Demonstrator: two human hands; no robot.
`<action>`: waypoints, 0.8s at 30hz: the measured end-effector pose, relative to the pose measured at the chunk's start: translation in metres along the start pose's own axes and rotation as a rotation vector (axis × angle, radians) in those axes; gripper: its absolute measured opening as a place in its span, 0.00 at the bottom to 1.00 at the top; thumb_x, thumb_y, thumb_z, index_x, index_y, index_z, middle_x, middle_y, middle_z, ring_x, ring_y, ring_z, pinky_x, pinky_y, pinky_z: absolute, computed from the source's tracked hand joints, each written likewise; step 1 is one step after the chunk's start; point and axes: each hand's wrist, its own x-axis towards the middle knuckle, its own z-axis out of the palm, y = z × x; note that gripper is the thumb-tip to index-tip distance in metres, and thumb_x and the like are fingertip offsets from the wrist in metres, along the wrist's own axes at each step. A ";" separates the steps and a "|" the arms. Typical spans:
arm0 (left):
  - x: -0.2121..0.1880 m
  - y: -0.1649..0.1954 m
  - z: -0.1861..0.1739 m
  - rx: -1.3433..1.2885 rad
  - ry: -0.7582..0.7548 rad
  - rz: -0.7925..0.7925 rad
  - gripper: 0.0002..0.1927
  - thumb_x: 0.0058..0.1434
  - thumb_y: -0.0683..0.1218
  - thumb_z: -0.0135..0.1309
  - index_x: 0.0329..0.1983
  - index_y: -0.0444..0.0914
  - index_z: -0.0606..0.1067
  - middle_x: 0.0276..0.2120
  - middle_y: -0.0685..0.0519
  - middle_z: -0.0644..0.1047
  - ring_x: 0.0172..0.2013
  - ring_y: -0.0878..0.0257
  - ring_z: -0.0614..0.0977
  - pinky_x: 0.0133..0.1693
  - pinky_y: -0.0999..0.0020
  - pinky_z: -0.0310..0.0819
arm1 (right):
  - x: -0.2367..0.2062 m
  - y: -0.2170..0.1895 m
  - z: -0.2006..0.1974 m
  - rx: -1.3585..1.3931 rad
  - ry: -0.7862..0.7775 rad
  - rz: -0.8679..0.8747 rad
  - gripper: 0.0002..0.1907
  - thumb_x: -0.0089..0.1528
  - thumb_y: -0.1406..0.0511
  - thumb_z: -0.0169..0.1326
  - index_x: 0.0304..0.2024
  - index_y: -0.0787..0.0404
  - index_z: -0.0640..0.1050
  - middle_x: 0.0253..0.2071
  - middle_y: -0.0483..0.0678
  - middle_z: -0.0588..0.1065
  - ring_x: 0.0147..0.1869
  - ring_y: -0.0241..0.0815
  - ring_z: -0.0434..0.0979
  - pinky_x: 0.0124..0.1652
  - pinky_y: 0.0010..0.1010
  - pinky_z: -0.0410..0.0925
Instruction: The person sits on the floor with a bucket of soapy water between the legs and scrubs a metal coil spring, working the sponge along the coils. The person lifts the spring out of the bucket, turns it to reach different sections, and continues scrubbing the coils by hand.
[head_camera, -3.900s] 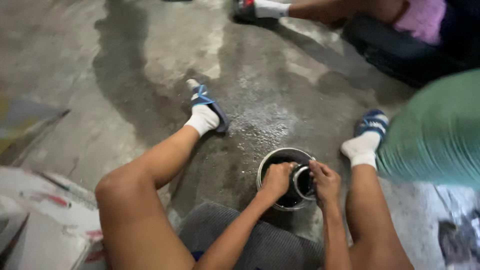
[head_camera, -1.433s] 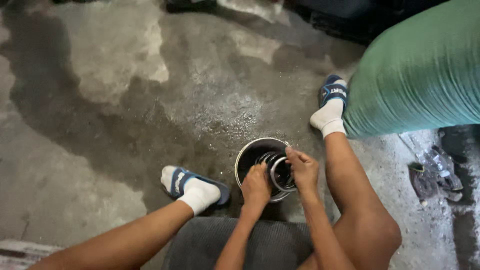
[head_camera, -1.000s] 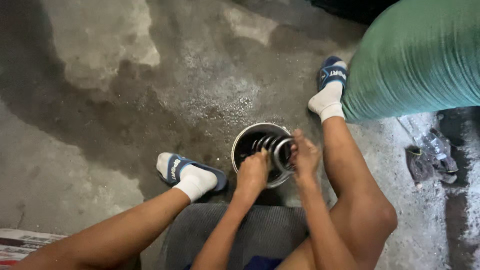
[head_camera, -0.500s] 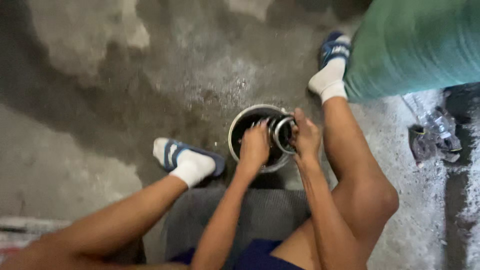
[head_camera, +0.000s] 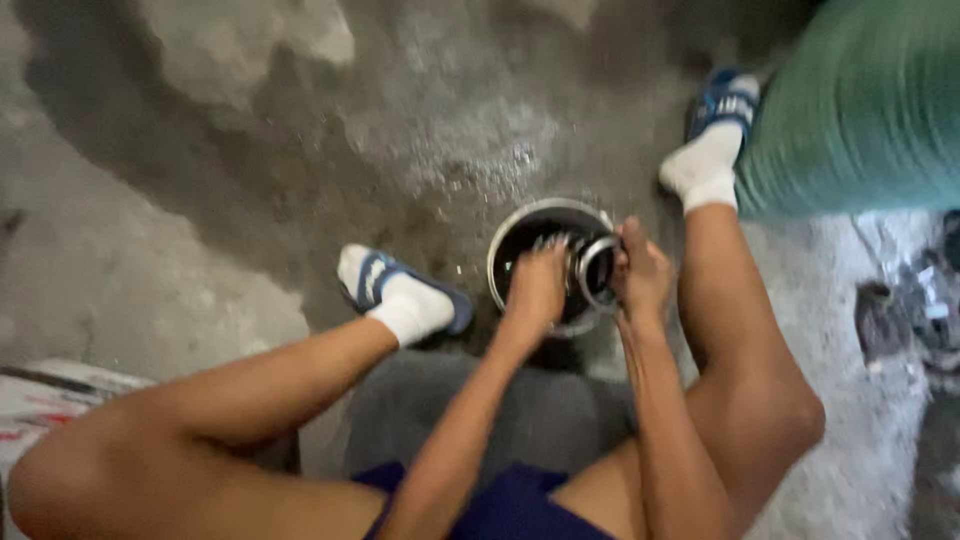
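Head view, looking straight down between the person's bent knees: a round metal bowl with a dark, wet-looking interior (head_camera: 540, 262) sits on the stained grey concrete floor (head_camera: 200, 200), just ahead of the low grey seat (head_camera: 500, 410) the person sits on. The right hand (head_camera: 642, 272) is closed around a ring-shaped silvery metal part (head_camera: 592, 272), holding it on edge over the bowl's right rim, probably so anything coming off it falls into the bowl. The left hand (head_camera: 535, 288) is curled, fingers bent down against the ring's left face and reaching into the bowl; whether it grips a cloth or brush cannot be told, as motion blur hides the fingertips. So the ring lies between the two hands, touching both, above the bowl and not resting on the floor. Feet in white socks and blue strapped sandals (head_camera: 400, 295) are planted either side of the bowl, which sits close between them. A large green ribbed bulk (head_camera: 860, 110) fills the upper right, its nature unclear.
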 end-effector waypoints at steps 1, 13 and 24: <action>-0.008 0.003 0.000 -0.061 0.011 -0.070 0.11 0.65 0.39 0.43 0.36 0.28 0.76 0.28 0.31 0.77 0.30 0.34 0.80 0.33 0.42 0.73 | -0.002 0.002 -0.002 0.003 -0.002 -0.003 0.22 0.62 0.47 0.61 0.39 0.59 0.81 0.21 0.34 0.65 0.20 0.24 0.59 0.20 0.19 0.52; 0.040 0.008 -0.007 -0.153 -0.014 -0.217 0.16 0.70 0.45 0.44 0.35 0.29 0.78 0.32 0.32 0.78 0.36 0.32 0.79 0.38 0.41 0.72 | -0.001 -0.004 -0.001 -0.108 0.099 0.016 0.22 0.63 0.46 0.59 0.39 0.57 0.83 0.21 0.34 0.67 0.20 0.25 0.61 0.20 0.21 0.53; 0.016 0.012 -0.002 -0.113 -0.192 -0.293 0.17 0.78 0.47 0.44 0.41 0.32 0.80 0.39 0.34 0.79 0.42 0.39 0.83 0.40 0.47 0.76 | 0.004 0.023 -0.023 -0.104 -0.026 -0.037 0.20 0.65 0.49 0.59 0.39 0.58 0.83 0.22 0.34 0.68 0.22 0.24 0.61 0.22 0.19 0.53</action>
